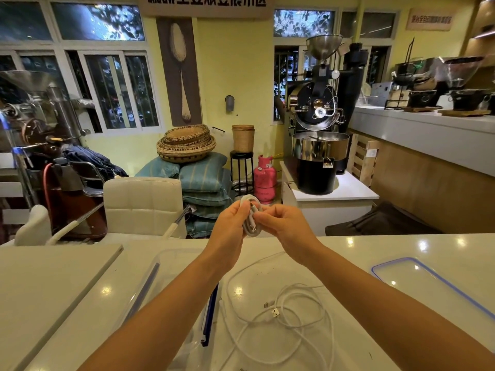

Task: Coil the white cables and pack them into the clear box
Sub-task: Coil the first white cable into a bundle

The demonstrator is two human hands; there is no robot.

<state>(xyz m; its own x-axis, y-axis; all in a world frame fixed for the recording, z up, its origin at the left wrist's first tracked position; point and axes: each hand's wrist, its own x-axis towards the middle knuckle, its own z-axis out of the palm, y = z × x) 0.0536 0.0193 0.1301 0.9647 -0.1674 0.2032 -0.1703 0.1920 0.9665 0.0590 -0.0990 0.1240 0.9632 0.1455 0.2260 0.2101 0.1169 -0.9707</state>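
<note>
The left hand [234, 219] and right hand [285, 222] are raised side by side, each grasping one side of a coiled white cable [251, 232] that sits directly between them. The left hand's fingers curl round the coil's left side, and the right hand's fingertips pinch its right side. The coil is wound into a narrow oval and held upright, with its long axis running top to bottom in the view. Its top arc rises above the fingers and its bottom arc hangs below them. Two connector ends lie inside the loop along the same up-and-down line.

The coil is held in the air over the far edge of a glossy white surface [348, 253]. Below the coil, nearer the person and between the two forearms, loose white cables [263, 318] sprawl on the surface in overlapping loops. A USB plug [274, 313] lies among them with its open face turned to the camera.

Below and left of the coil, a clear box [154, 263] stands partly under the left forearm, with a dark blue latch [208, 317] on the side nearest the loose cables. Below and well to the right of the coil, a clear lid [401, 274] with a blue seal lies flat.
</note>
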